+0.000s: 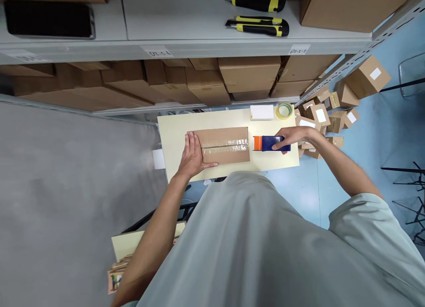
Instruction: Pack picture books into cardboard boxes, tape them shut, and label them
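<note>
A long cardboard box lies on the cream tabletop, with shiny clear tape along the seam at its right part. My left hand rests on the box's left end, fingers stretched over the top and thumb spread along the near edge. To the right of the box, my right hand is closed around a dark-blue block with an orange end. That orange end points at the box, a small gap away. What kind of thing the block is, I cannot tell.
At the table's back right are a white box and a tape roll. A shelf overhead bears a phone and two utility knives. Cartons fill the lower shelf; small parcels are piled right.
</note>
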### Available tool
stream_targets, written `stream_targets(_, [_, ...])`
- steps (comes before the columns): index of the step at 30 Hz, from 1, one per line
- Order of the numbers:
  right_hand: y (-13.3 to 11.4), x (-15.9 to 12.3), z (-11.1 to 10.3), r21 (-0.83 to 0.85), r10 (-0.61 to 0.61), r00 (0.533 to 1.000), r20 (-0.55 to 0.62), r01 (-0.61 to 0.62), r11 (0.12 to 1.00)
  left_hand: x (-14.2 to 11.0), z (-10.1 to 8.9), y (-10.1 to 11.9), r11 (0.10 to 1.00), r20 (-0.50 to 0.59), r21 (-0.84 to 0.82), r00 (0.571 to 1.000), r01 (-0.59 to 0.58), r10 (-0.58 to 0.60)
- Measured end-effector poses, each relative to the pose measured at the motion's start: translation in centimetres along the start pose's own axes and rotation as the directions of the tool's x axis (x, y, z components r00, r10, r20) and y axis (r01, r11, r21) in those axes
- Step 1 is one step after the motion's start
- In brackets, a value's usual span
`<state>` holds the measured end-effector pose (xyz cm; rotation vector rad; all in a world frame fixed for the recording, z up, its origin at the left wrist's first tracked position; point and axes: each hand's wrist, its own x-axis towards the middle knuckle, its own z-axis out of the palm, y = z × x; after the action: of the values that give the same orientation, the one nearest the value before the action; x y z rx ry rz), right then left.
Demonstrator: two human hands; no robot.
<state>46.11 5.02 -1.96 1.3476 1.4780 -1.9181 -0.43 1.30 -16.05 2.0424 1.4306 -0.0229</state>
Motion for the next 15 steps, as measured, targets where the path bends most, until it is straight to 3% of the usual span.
stream_targets(6, [1.2,-0.6,-1.0,-0.068,0.001,1.0,0.002,-0.001,0.998,0.1,-0.3,0.3,1.0,0.002,-0.013,1.0,0.015,-0.015])
stream_targets(15, [0.3,2.6,0.1,-0.144,0.133,0.987,-0.092,-0.145,0.979,0.0,-0.2,0.5,0.999,-0.021,-0.038,1.0,0.016,-0.017])
